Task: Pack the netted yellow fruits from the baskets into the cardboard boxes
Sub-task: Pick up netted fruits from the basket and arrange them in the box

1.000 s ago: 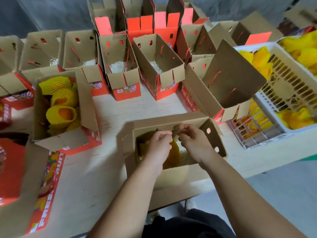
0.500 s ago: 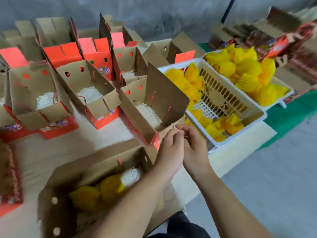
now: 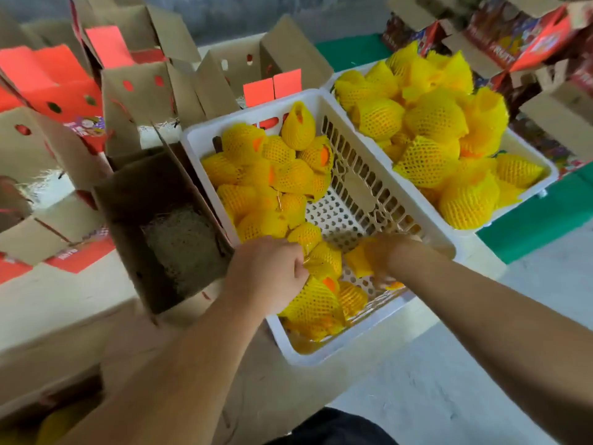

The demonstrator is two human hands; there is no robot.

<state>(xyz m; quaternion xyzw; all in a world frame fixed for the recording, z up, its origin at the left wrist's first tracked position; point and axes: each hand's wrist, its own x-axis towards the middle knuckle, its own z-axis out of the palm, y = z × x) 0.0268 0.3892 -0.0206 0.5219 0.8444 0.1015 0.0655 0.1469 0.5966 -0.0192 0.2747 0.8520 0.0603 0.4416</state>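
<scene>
Two hands (image 3: 266,271) (image 3: 382,261) grip yellow foam-netted fruits (image 3: 321,261) in near white plastic basket (image 3: 433,242); straw-lined brown cardboard box (image 3: 128,194) at nine o'clock unfilled; most packing remains.

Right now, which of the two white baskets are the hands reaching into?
The nearer white basket, beside the open cardboard box. Both the left hand and right hand are inside it; its perforated floor shows, while the farther basket is heaped full.

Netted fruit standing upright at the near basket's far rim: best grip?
Take that fruit round its wide lower body, coming from above. It stands with the net's tapered open end up, clear above its neighbours; the basket's far wall blocks an approach from behind.
</scene>
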